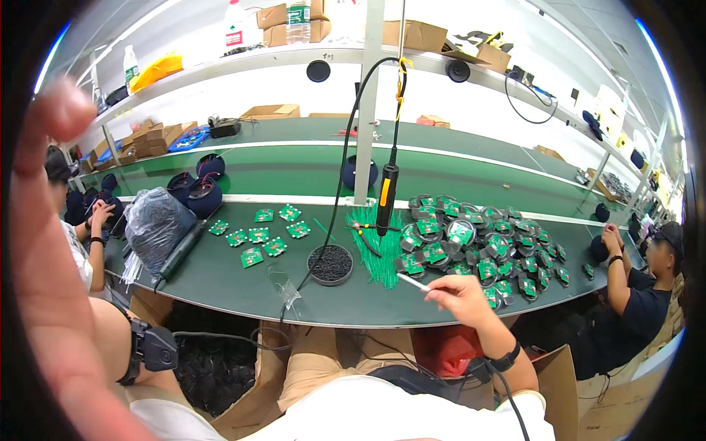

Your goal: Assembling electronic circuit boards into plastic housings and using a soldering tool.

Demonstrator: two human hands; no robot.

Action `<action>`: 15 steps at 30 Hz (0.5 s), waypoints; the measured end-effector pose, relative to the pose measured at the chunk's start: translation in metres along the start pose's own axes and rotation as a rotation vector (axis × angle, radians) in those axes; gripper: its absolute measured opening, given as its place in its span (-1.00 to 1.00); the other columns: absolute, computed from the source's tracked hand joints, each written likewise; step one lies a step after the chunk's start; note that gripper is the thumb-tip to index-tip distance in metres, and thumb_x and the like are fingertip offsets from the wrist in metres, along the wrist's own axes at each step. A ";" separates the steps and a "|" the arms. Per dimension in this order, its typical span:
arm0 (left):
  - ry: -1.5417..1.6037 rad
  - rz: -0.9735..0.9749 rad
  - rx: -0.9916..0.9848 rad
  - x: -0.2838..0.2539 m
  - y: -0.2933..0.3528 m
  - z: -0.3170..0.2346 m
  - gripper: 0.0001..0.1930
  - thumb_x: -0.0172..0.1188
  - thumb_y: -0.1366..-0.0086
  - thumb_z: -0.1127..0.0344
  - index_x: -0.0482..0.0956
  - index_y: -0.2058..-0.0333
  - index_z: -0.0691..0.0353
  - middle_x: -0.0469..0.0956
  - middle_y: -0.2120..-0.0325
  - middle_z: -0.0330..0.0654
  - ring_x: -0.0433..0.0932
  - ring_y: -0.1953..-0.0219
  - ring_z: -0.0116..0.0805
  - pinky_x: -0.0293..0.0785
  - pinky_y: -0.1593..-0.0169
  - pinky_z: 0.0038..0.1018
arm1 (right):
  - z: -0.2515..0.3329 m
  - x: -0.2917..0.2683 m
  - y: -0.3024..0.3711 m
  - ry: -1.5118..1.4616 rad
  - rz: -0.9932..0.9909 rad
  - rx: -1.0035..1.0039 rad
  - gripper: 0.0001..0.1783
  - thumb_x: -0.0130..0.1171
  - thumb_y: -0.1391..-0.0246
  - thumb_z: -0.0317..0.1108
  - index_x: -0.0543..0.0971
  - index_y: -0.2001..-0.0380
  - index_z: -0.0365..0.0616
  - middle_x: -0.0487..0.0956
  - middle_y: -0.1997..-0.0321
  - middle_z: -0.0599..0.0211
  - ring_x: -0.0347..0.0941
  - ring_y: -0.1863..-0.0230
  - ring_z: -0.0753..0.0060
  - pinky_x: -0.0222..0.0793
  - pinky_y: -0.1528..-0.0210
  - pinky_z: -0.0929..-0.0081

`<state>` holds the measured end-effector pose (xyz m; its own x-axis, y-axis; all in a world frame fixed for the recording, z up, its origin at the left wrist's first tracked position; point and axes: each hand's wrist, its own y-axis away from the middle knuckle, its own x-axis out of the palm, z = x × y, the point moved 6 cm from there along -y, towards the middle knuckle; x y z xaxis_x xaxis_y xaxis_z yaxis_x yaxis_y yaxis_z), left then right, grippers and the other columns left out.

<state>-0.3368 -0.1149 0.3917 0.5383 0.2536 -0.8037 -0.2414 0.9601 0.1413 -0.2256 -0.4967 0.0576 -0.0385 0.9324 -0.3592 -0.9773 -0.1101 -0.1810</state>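
A wide swing by the right hand [462,299], closed in a pinch on a white rod [413,282], could scatter circuit boards [461,233] at its one o'clock; I cannot tell the left hand's [55,264] grip.

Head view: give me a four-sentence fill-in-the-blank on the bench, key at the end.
1. The right hand holds a slim ____ stick.
2. The body of the hanging electric screwdriver is mostly ____.
3. The round dish of small black parts stands to the ____ of the green strips, as pictured.
4. The loose circuit boards beyond the dish, on its left, number ____.

Missing words: white; black; left; eight.
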 end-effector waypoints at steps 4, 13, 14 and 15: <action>0.033 -0.174 -0.007 0.011 -0.031 0.041 -0.24 0.45 -0.06 0.05 0.42 -0.10 0.47 0.40 -0.11 0.02 0.46 0.02 -0.26 0.42 0.00 -0.36 | 0.016 -0.067 0.020 0.239 -0.094 0.082 -0.85 0.31 -0.10 -0.52 0.75 0.24 -0.21 0.74 0.38 0.33 0.59 0.47 0.60 0.50 0.39 0.62; -0.247 -0.872 -0.362 -0.022 0.019 0.050 -0.27 0.41 -0.13 0.03 0.41 -0.11 0.46 0.39 -0.08 0.05 0.42 -0.02 -0.24 0.37 -0.06 -0.31 | 0.153 -0.050 0.137 0.112 0.314 -0.236 -0.91 0.41 0.01 -0.45 0.71 0.43 -0.24 0.72 0.40 0.17 0.67 0.41 0.21 0.55 0.35 0.39; -0.278 -0.954 -0.428 -0.015 0.024 0.053 -0.27 0.40 -0.13 0.03 0.41 -0.12 0.46 0.39 -0.08 0.05 0.42 -0.02 -0.23 0.36 -0.07 -0.31 | 0.130 -0.066 0.131 -0.128 0.301 -0.178 -0.94 0.32 -0.06 -0.52 0.70 0.45 -0.29 0.70 0.44 0.19 0.64 0.45 0.30 0.51 0.39 0.41; -0.290 -1.029 -0.454 -0.006 0.018 0.064 -0.28 0.40 -0.14 0.02 0.41 -0.12 0.46 0.39 -0.07 0.05 0.42 -0.03 -0.23 0.36 -0.07 -0.31 | 0.087 -0.084 0.122 -0.138 0.164 -0.099 -0.88 0.27 -0.10 -0.53 0.68 0.49 -0.31 0.68 0.47 0.19 0.62 0.47 0.32 0.48 0.40 0.44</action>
<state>-0.2932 -0.0918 0.4361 0.7989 -0.5483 -0.2474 0.1823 0.6126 -0.7691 -0.3598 -0.5587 0.1456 -0.2297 0.9368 -0.2640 -0.9306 -0.2908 -0.2221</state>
